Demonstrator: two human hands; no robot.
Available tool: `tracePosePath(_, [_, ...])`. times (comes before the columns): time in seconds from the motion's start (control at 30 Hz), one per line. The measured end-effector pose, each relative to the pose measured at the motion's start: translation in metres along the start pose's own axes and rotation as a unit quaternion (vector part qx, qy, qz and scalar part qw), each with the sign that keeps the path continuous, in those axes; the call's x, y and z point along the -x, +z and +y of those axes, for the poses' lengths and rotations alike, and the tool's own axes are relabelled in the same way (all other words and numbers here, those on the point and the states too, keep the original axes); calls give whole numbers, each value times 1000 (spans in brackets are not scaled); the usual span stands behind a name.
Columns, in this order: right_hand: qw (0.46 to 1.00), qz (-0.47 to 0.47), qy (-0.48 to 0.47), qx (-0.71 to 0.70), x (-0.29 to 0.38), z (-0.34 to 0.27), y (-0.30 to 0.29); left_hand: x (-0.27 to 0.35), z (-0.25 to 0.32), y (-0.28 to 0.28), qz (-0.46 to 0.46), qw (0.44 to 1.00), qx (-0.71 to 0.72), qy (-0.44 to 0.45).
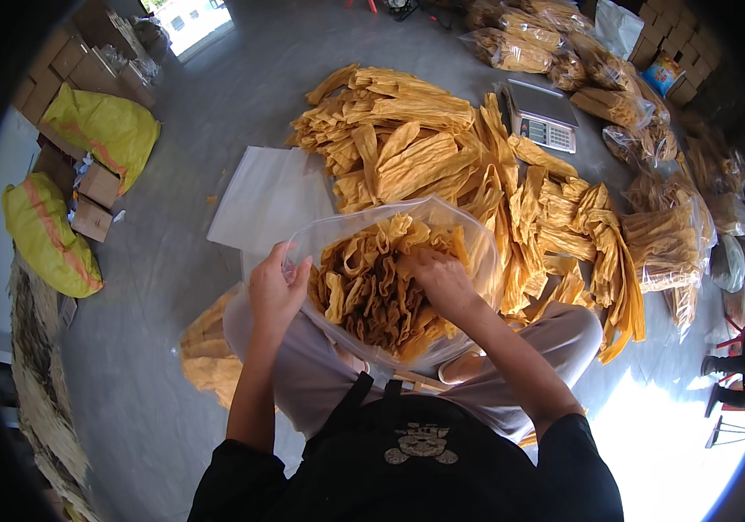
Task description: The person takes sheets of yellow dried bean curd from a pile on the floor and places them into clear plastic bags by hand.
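A clear plastic bag (486,261) stands wide-mouthed between my knees. It is packed with dried, wrinkled yellow-brown strips (372,287) that look like tofu skin, their folded ends facing up. At the bag's left rim, my left hand (278,284) pinches the plastic between thumb and fingers. My right hand (444,280) reaches inside the bag from the right and touches the strips; its fingertips are partly hidden among them. Just beyond the bag spreads a large heap of loose strips (411,156). Flat white plastic bags (268,196) lie at the heap's left.
A digital scale (545,117) sits behind the heap. Filled clear bags (662,241) line the right side. Yellow woven sacks (108,127) and cardboard boxes (92,218) stand at left. More strips (212,346) lie by my left leg. Part of another person (741,359) shows far right.
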State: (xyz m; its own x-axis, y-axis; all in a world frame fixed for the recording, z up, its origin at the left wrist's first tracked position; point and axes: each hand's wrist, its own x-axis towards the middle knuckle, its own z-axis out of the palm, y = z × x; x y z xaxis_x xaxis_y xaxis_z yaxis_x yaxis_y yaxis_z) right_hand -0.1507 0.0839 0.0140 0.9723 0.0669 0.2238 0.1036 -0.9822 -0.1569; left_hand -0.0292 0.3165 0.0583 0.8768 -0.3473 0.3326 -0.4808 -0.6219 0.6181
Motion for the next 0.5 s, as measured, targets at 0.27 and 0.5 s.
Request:
tracePosePath(0.27, [975,-71,160,-134,-23,0,-26,0,-17,-3,11,1000,-11,0])
tracePosePath(0.5, [964,105,154,-189,-45,15,2,2,-4,-8,-14,1000,9,-18])
